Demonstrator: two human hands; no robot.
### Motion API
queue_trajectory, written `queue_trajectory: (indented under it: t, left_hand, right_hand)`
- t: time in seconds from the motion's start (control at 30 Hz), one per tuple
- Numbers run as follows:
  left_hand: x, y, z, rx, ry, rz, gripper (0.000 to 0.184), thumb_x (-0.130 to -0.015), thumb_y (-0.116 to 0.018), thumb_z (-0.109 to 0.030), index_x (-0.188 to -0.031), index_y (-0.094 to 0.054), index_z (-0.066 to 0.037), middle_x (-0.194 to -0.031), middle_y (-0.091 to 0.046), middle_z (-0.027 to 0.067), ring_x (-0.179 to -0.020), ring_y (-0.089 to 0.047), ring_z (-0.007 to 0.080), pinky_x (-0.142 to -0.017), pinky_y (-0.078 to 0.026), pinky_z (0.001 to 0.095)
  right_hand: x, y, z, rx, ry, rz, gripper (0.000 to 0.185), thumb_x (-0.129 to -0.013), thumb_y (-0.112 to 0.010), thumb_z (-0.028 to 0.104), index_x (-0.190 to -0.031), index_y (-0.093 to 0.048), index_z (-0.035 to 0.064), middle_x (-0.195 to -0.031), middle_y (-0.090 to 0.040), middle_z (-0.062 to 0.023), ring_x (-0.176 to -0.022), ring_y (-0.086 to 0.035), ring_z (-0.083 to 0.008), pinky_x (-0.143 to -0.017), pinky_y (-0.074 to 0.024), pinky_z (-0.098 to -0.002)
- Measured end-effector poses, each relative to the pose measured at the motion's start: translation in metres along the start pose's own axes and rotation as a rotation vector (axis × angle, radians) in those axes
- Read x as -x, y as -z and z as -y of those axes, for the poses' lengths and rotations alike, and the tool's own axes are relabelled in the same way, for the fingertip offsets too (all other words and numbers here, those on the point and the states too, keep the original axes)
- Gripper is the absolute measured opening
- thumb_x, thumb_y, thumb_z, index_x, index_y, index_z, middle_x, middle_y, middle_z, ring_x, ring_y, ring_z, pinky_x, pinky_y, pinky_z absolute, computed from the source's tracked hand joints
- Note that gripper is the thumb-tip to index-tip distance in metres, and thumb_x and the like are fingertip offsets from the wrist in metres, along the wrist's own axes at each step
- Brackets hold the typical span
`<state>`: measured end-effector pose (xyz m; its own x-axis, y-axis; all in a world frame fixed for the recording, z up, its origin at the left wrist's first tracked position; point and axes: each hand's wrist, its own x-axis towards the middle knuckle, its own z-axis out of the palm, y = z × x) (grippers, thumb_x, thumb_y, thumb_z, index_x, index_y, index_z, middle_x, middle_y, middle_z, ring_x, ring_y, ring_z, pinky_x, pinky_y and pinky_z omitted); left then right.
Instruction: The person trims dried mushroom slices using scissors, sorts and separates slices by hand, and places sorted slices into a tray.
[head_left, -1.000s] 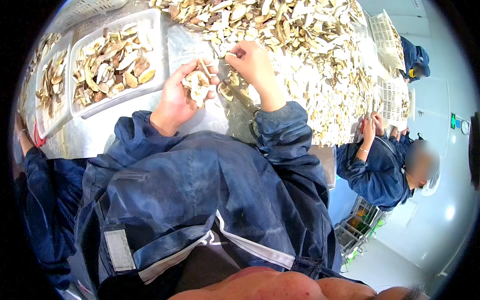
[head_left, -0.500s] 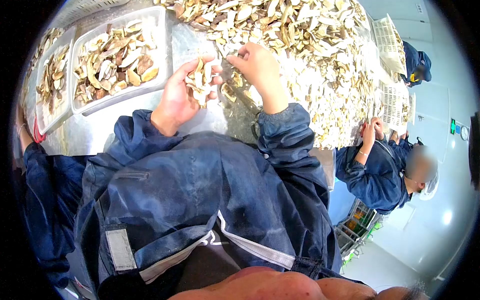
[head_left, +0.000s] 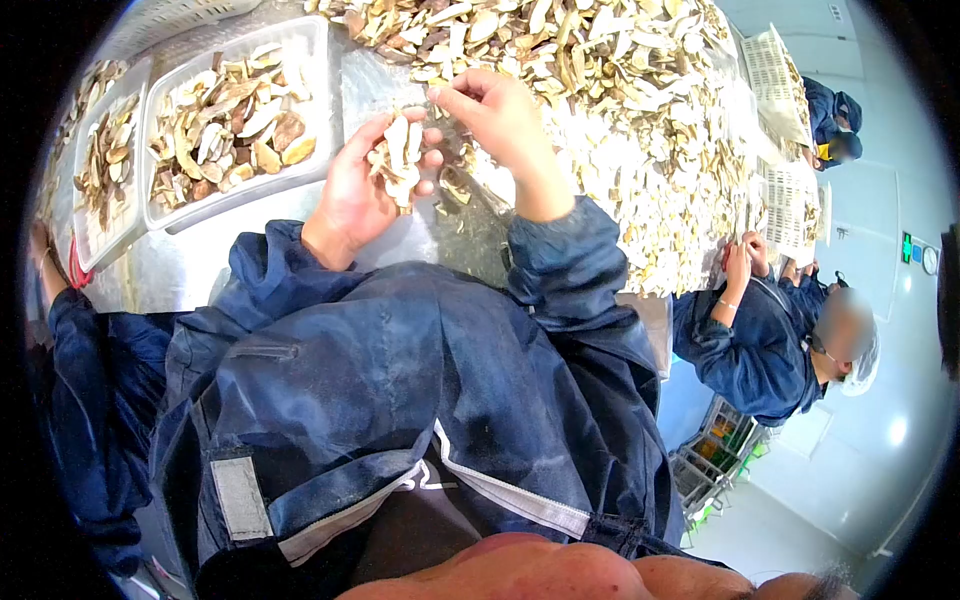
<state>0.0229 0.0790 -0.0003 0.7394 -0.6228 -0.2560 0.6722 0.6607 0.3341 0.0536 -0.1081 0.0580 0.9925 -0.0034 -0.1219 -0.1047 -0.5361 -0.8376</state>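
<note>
Several pale dried slices (head_left: 398, 160), which look like mushroom, lie in my left hand (head_left: 355, 195), palm up with the fingers curled round them. Just to the right and a little higher, my right hand (head_left: 495, 115) is closed, thumb and forefinger together near the edge of the heap. Whatever is between those fingertips, if anything, is too small to make out. A large heap of similar slices (head_left: 640, 150) spreads over the metal table (head_left: 375, 90). A few loose pieces (head_left: 455, 185) rest below my right hand.
Left of my hands stands a clear plastic tray (head_left: 235, 190) of slices, with a narrower tray (head_left: 105, 235) beside it. White baskets (head_left: 775, 85) line the heap's far right. A co-worker (head_left: 760, 340) stands at the right; another person's hand (head_left: 45, 265) shows at far left.
My right hand has moved slightly up and left, nearer my left hand. The slices in my left hand have shifted and sit more upright.
</note>
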Motion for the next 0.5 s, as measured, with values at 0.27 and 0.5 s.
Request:
queue_trajectory:
  t: [0.27, 0.5]
  left_hand:
    - [0.001, 0.005, -0.001, 0.018, -0.013, -0.021, 0.042, -0.102, -0.043, -0.037, -0.130, -0.056, -0.008, -0.111, -0.066, 0.0119, -0.094, -0.065, 0.0232, -0.066, -0.057, 0.0354]
    - [0.001, 0.001, 0.001, 0.030, -0.027, -0.026, 0.041, -0.102, -0.042, -0.037, -0.128, -0.057, -0.008, -0.111, -0.067, 0.0124, -0.095, -0.065, 0.0237, -0.070, -0.056, 0.0375]
  right_hand:
    - [0.002, -0.008, -0.028, 0.405, 0.117, -0.138, 0.024, -0.079, -0.069, 0.027, -0.084, -0.071, 0.0037, -0.079, -0.068, -0.0170, -0.075, -0.068, -0.0343, -0.068, -0.0529, -0.0430]
    - [0.021, 0.024, -0.016, 0.279, 0.082, -0.178, 0.019, -0.078, -0.069, 0.019, -0.088, -0.070, 0.0031, -0.079, -0.069, -0.0126, -0.072, -0.067, -0.0283, -0.066, -0.0521, -0.0365]
